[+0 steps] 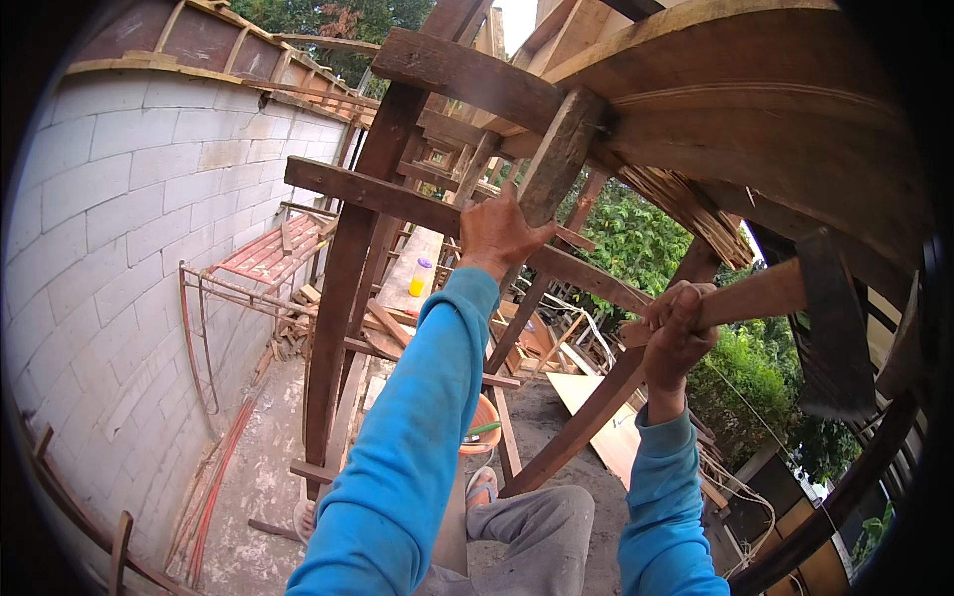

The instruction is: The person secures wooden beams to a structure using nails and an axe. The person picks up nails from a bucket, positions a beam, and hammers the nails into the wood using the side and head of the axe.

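My left hand (500, 230) is closed round the lower part of a short, weathered wooden block (562, 149). The block stands tilted against a dark cross beam (477, 79) and reaches up to the underside of curved wooden boards (735, 89). Just below that hand runs a second dark cross beam (373, 194). To the right, my right hand (680, 333) grips the wooden handle of a hatchet (833, 333). Its broad dark metal head points right, apart from the block. Both forearms wear blue sleeves.
A grey block wall (129, 199) lines the left, with a reddish metal scaffold frame (263, 253) beside it. Dark upright posts (333, 328) rise near me. Lower down are a plank with a yellow bottle (419, 278), an orange bucket (482, 427), a plywood sheet (611, 427) and scattered lumber.
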